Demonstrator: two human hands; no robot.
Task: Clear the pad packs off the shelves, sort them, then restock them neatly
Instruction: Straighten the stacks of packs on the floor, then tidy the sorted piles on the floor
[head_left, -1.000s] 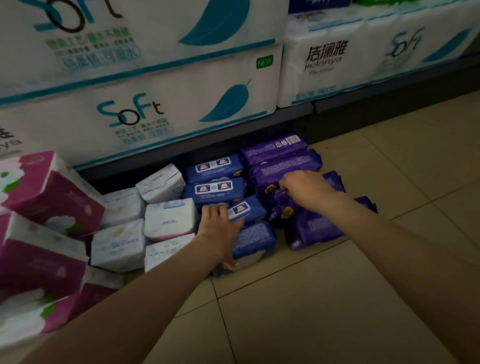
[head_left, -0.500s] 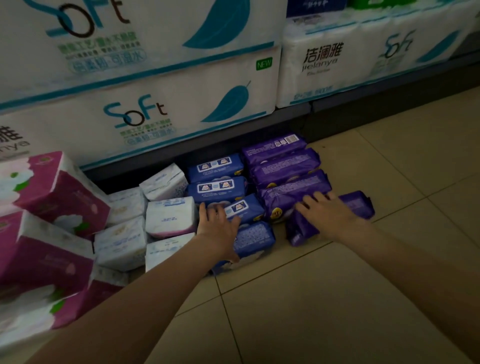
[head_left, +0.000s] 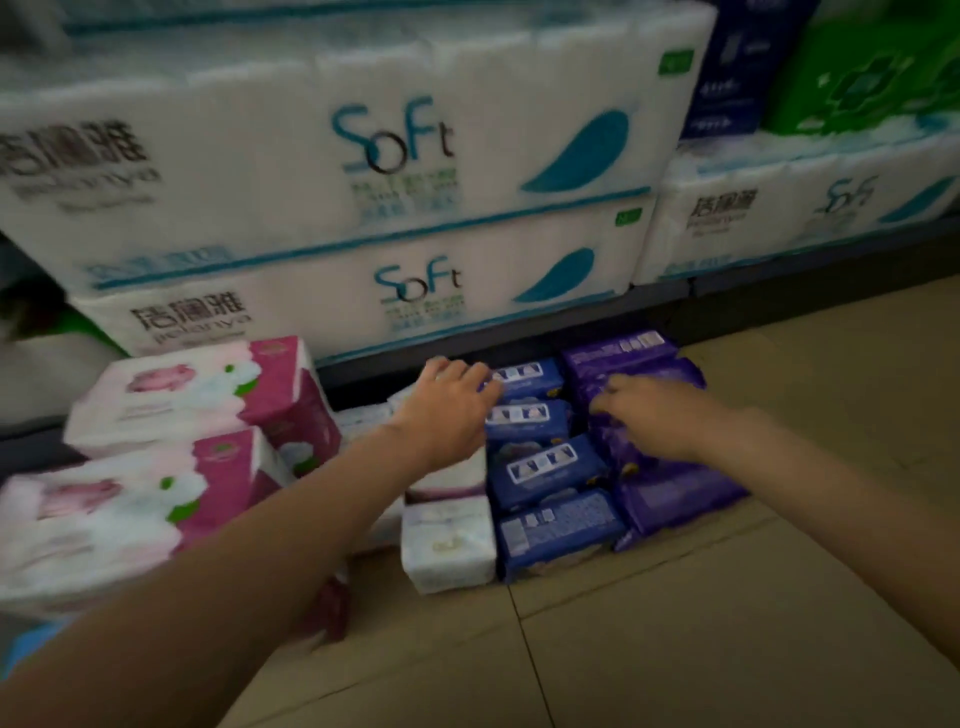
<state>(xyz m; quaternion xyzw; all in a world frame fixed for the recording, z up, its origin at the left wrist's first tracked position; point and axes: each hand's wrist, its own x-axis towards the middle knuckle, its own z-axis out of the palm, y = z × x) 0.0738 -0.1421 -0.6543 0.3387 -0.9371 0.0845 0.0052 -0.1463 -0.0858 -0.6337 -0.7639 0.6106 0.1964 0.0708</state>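
Pad packs on floor, sorted by colour — restock pending.
White packs (head_left: 448, 551), blue packs (head_left: 550, 470), purple packs (head_left: 670, 493) in rows; left hand (head_left: 447, 410) open, flat over the white; right hand (head_left: 649, 410) curled on purple — grip unclear.

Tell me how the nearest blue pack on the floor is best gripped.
Grip the nearest blue pack across its short width, coming from above and the front. It lies flat at the row's open end, with a white pack against its left side.
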